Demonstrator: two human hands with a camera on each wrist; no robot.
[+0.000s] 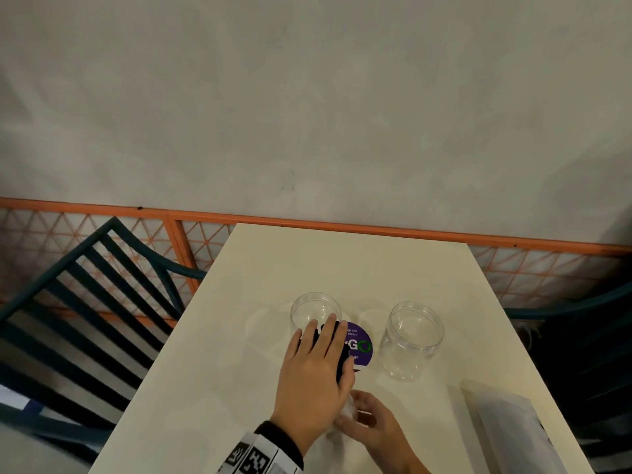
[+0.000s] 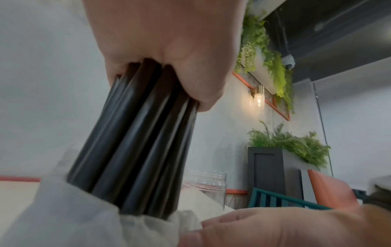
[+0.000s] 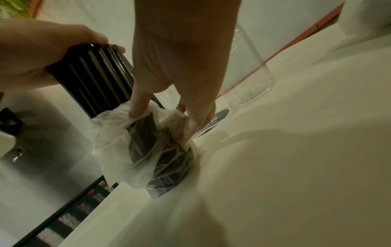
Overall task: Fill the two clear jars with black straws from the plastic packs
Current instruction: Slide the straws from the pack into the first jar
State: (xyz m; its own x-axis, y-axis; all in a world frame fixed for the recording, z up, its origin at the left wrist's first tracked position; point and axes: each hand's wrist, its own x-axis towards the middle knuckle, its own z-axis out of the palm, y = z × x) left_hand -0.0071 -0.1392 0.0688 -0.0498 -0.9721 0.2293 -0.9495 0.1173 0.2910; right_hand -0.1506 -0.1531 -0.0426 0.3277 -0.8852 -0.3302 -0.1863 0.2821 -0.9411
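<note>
Two clear jars stand open and without straws on the white table (image 1: 342, 268), one on the left (image 1: 315, 311) and one on the right (image 1: 412, 340). My left hand (image 1: 316, 367) grips the upper end of a bundle of black straws (image 2: 135, 142), tilted, whose lower end sits in a crumpled clear plastic pack (image 3: 135, 150). My right hand (image 1: 367, 419) pinches the bunched rim of that pack (image 2: 84, 220) near the table's front edge. In the right wrist view the straws (image 3: 95, 78) rise out of the pack to the upper left, and the right jar (image 3: 249, 70) stands behind.
A round purple sticker (image 1: 359, 343) lies on the table between the jars. A flat pale plastic pack (image 1: 506, 425) lies at the table's front right corner. A dark teal slatted chair (image 1: 85, 319) stands to the left, another chair (image 1: 581, 336) to the right; a wall runs behind.
</note>
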